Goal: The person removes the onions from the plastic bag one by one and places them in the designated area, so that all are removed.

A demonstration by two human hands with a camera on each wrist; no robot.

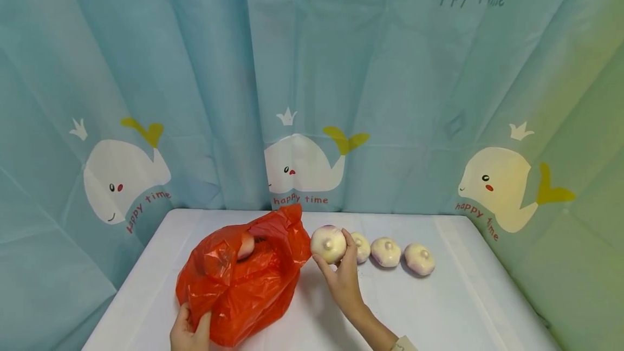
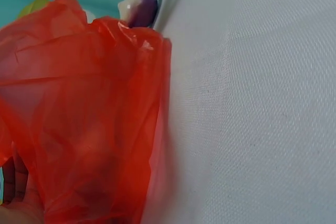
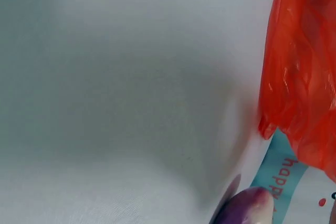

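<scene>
A red plastic bag (image 1: 258, 291) stands on the left of the table, its mouth gaping upward. My left hand (image 1: 190, 332) pinches the near left edge of the bag between thumb and fingers. Inside the opening a pale, rounded thing (image 1: 246, 246) shows in part; the rest of the contents is hidden. Just right of the bag, my right hand (image 1: 345, 280) holds a white and purple garlic bulb (image 1: 329, 244) above the table, thumb below and fingers at its right side. The right wrist view shows part of a purple and white bulb (image 3: 245, 208) at its bottom edge.
Three more bulbs lie in a row to the right of the held one: a partly covered one (image 1: 361, 248), a middle one (image 1: 386, 252) and an end one (image 1: 419, 259). They sit on a white table (image 1: 468, 307). A blue whale-print curtain (image 1: 312, 69) hangs behind.
</scene>
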